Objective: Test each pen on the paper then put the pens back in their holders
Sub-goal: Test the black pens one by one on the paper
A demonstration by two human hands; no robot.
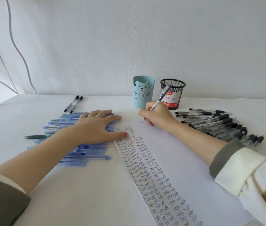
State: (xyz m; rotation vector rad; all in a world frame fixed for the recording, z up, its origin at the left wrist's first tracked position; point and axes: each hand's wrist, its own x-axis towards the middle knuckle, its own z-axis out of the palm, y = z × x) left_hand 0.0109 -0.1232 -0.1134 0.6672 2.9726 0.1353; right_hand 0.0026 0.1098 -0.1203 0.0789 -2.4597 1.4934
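White paper sheet (169,152) filled with handwritten "test" columns, near edge to mid-table. Left hand (96,126) flat, fingers straight, resting across uncountable blue translucent pens (83,154) and the sheet's left edge. Right hand (156,115) gripping one clear-barrelled pen (160,97), tip on paper: testing, likely; next, accurate drop into a holder. Far edge: two holders, pale-blue bear cup (142,92), black mesh cup (173,93).

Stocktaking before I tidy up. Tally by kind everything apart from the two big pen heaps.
Pen holders: 2 (blue bear holder, black mesh holder)
Separate pens: 4 (two black-capped pens, green pen, held pen in the right hand)
Sheet of paper: 1
Total: 7
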